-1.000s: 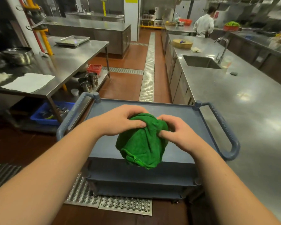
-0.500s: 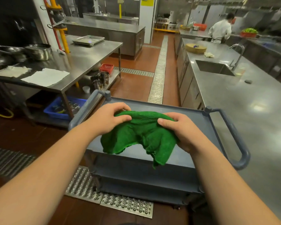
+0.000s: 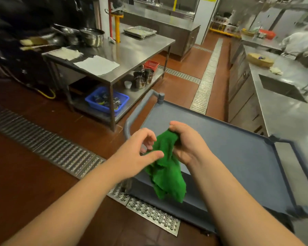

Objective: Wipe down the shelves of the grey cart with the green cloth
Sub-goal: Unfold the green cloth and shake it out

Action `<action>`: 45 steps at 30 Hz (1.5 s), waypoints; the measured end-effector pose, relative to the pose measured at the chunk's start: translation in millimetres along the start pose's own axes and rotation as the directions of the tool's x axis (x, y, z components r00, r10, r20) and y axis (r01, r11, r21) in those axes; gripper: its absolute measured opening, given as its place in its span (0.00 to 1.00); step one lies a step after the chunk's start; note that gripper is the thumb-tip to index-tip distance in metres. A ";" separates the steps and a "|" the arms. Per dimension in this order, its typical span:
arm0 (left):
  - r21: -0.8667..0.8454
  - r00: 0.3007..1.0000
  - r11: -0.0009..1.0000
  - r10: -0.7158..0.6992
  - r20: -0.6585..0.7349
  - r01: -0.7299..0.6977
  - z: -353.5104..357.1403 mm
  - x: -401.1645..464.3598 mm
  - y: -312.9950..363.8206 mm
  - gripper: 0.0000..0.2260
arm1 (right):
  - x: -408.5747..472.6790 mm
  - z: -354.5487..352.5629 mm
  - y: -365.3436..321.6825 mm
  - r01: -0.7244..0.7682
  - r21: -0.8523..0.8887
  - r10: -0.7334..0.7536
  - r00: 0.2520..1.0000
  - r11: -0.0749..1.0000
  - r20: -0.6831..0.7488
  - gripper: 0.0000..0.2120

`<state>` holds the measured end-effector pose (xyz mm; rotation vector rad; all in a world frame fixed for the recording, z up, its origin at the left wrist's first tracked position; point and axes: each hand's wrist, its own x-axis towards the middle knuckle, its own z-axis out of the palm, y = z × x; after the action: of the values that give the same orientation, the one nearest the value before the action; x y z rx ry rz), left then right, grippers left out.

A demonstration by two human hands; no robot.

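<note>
No readable writing anywhere (too blurry). Steel-counter kitchen, reddish floor. The right hand (image 3: 187, 144) grips the green cloth (image 3: 164, 167) bunched at its top, long axis hanging down over the near-left edge of the grey cart (image 3: 238, 153). The left hand (image 3: 137, 153) has loose, spread fingers beside the cloth.

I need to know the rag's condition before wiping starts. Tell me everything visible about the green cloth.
The green cloth looks like soft terry or microfibre, plain bright green, crumpled and unfolded. Its top is bunched in the right hand, and the rest hangs loose over the near edge of the grey cart. The left hand is open beside it, fingers close to the fabric. No stains are visible.
</note>
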<state>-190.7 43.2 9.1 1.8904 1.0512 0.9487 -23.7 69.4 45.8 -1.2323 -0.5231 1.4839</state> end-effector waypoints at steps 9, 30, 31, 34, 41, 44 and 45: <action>0.436 0.990 0.896 -0.021 -0.138 0.080 -99.0 -44.6 -61.6 0.20 | 9.7 142.3 68.4 -0.287 0.374 0.337 0.939 0.882 -0.073 0.09; -0.734 0.812 0.589 -0.577 -0.089 0.339 -294.0 92.5 -188.8 0.10 | 145.0 292.3 131.1 0.602 -0.618 -0.171 0.772 0.504 0.612 0.34; -0.735 0.815 0.592 -0.571 -0.093 0.331 -305.7 106.8 -196.9 0.11 | 164.1 302.7 129.9 0.611 -0.638 -0.173 0.772 0.469 0.612 0.38; -0.750 0.829 0.591 -0.549 -0.104 0.297 -339.1 142.3 -218.0 0.11 | 211.0 336.5 126.4 0.612 -0.674 -0.226 0.786 0.413 0.575 0.37; -0.773 0.866 0.580 -0.493 -0.082 0.257 -418.5 213.1 -264.2 0.12 | 297.2 407.0 111.4 0.648 -0.471 -0.452 0.759 0.599 0.469 0.14; -0.761 0.873 0.581 -0.486 -0.040 0.289 -452.7 247.4 -288.3 0.11 | 335.1 439.5 103.8 0.502 -0.368 -0.409 0.860 0.782 0.304 0.09; -0.751 0.879 0.587 -0.477 -0.019 0.302 -464.7 258.6 -296.7 0.11 | 348.9 448.9 102.4 0.448 -0.304 -0.389 0.890 0.841 0.237 0.09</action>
<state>-589.3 503.7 14.9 0.8385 0.9503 1.1054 -424.2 480.7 -18.7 -1.1673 -1.1397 1.1457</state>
